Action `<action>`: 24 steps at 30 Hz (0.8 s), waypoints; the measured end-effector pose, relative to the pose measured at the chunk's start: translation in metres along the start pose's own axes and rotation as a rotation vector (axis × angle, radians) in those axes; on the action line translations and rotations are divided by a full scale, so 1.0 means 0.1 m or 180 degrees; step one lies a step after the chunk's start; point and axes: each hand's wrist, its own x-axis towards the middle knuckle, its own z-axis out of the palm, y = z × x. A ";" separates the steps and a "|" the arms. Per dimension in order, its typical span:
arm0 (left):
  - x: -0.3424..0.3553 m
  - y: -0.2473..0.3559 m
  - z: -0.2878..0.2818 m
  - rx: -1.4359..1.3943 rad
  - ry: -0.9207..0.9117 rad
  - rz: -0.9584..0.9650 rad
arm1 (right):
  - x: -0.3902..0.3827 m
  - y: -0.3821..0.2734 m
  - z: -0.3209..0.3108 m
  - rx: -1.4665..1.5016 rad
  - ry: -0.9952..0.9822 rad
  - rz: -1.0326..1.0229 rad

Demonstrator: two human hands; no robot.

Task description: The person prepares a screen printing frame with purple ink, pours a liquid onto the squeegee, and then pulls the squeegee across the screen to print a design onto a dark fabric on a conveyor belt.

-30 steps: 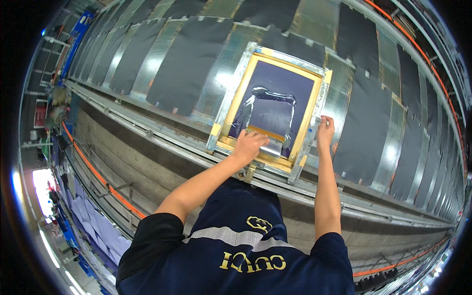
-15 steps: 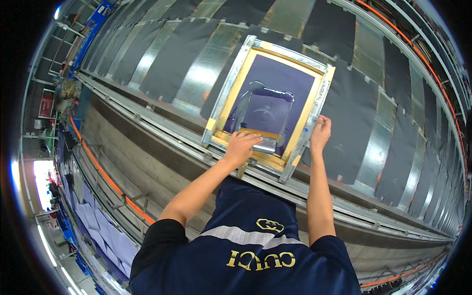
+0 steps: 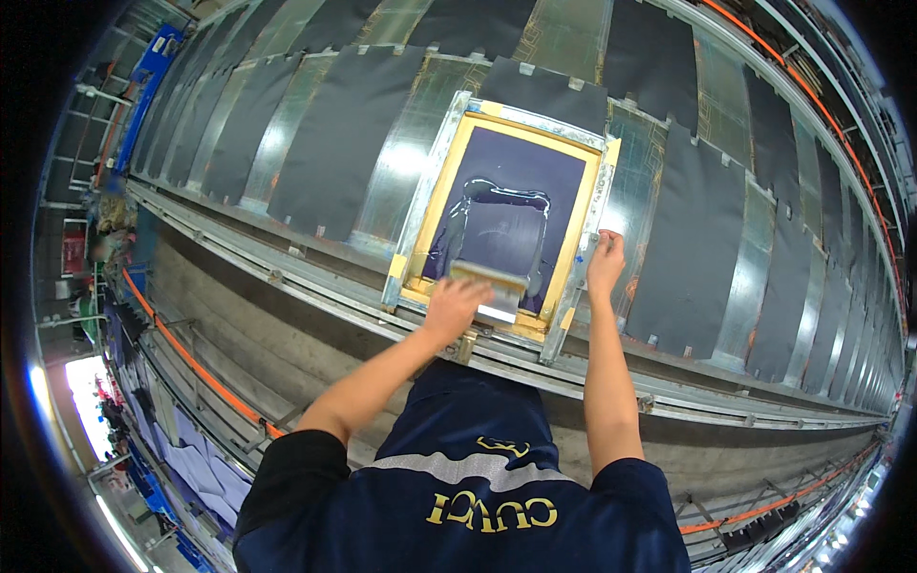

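A screen printing frame (image 3: 441, 164), metal outside with a yellow inner border, lies on the long table. Its dark purple mesh (image 3: 523, 158) carries wet, glossy ink (image 3: 506, 194) round a rectangular patch. My left hand (image 3: 453, 311) is closed round a wide squeegee (image 3: 499, 304), tilted at the near end of the mesh; both are blurred by motion. Whether the blade touches the mesh, I cannot tell. At the frame's right rail, my right hand (image 3: 606, 266) has its fingers bent and pinched against the outer edge.
Dark fabric panels (image 3: 683, 239) alternate with shiny metal strips (image 3: 635, 172) along the table. A metal rail (image 3: 315, 296) runs along its near edge, close to my body. Orange pipes (image 3: 196, 344) run along the sides. Lilac pieces (image 3: 196, 468) hang at lower left.
The frame has shifted left along the table, uncovering a metal strip on its right, and my right hand has moved with it. The squeegee has tilted in my left hand.
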 end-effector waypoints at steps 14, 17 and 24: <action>0.79 -0.22 0.13 -0.0053 0.0045 -0.0279 | -0.03 0.00 -0.04 0.0081 -0.0030 0.0193; 0.70 -0.18 0.04 -0.0236 0.0139 -0.0258 | -0.02 0.14 0.02 0.0030 0.0268 -0.0296; 1.79 -0.50 -0.01 0.0069 0.0017 -0.0582 | -0.05 -0.04 -0.02 0.0120 -0.0036 -0.0060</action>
